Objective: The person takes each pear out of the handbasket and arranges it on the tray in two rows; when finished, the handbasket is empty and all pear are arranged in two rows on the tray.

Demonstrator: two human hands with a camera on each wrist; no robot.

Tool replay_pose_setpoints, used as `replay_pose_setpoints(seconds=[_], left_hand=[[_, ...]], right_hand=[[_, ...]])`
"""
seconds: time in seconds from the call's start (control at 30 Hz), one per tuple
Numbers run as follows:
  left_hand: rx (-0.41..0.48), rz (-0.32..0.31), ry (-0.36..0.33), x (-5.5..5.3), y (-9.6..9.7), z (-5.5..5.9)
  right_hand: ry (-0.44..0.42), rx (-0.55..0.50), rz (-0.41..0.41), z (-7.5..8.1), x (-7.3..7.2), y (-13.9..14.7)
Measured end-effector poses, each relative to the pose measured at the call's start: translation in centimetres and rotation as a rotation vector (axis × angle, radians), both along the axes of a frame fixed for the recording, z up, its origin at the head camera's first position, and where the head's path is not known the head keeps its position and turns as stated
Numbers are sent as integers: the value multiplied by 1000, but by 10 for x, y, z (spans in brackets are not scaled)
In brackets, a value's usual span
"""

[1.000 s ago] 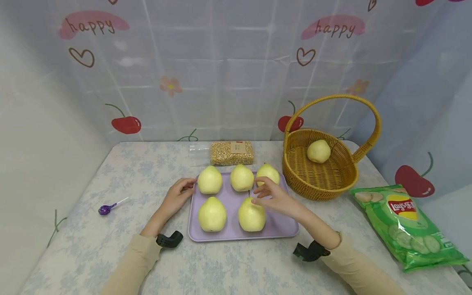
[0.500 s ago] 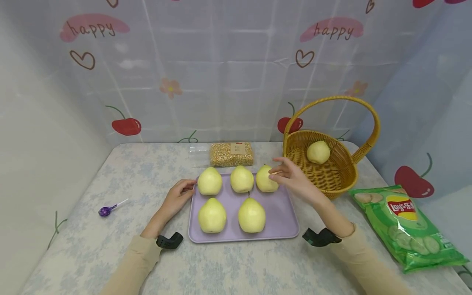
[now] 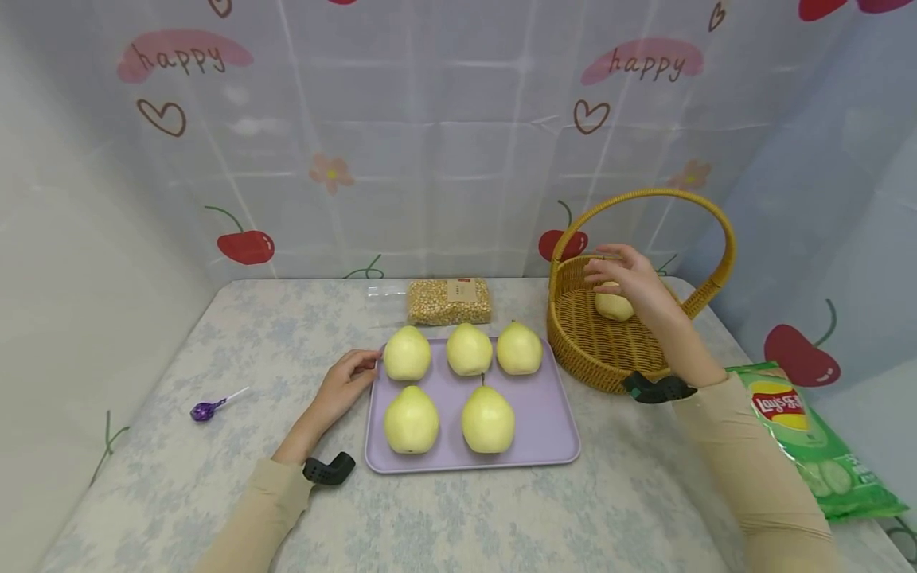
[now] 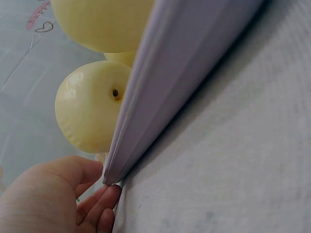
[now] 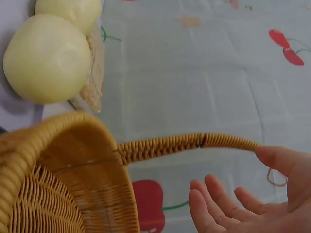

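Observation:
My left hand [image 3: 347,387] is at the left edge of a lilac tray [image 3: 537,434]; in the left wrist view its thumb and fingers [image 4: 97,206] pinch the tray's corner. Several pale yellow pears stand on the tray, one at the front right [image 3: 488,420]. My right hand [image 3: 630,278] is over a wicker basket [image 3: 587,362], under its arched handle, fingers apart and holding nothing. One pear [image 3: 614,305] lies inside the basket, partly covered by that hand. In the right wrist view the right hand [image 5: 252,199] appears beside the basket handle [image 5: 170,145].
A clear bag of corn kernels [image 3: 447,302] lies behind the tray. At the right is a green chip bag [image 3: 817,446], partly behind the right sleeve. A purple lollipop [image 3: 208,410] lies on the left of the table. A patterned curtain [image 3: 415,159] closes off the back.
My right hand has moved from above the tray's pears, up and to the right, over the basket. My left hand stays at the tray's edge. The pears have not moved.

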State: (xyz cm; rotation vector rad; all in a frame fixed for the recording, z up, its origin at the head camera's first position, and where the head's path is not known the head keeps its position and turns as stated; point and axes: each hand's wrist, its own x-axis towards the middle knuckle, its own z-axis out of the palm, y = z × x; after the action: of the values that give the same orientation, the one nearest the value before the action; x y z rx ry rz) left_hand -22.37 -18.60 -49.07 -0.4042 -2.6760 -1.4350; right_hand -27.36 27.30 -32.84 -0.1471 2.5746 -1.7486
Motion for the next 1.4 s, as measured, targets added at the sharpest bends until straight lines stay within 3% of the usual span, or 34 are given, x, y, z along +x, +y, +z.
replay_pose_setpoints(seconds=[0.13,0.33,0.37,0.57,0.77,0.97,1.2,1.4], left_hand=[[19,-7,-11,-4,-2,-4],[27,-13,-11,-4,-2,-5],[23,-11,-10,-4,-2,-5],[19,-12,-12,-4,-2,-5],[29,-16,-22,-2,0,0],[9,-5,-11,-3,-1,-3],[27,-2,-34,-3,-1,-2],[11,3,-37,-2,0,-1]], right_hand=[[-24,-34,-91,-6,-22,20],[-63,-284,-182,-18,-42,44],[-66,-323,-196,-21,-44,48],[-40,-325,-262,-36,-49,60],[-13,-438,-253,-44,-51,65],[15,-382,-278,-54,-57,67],[15,-210,-335,-67,-61,72],[-25,-240,-349,-75,-62,81]])
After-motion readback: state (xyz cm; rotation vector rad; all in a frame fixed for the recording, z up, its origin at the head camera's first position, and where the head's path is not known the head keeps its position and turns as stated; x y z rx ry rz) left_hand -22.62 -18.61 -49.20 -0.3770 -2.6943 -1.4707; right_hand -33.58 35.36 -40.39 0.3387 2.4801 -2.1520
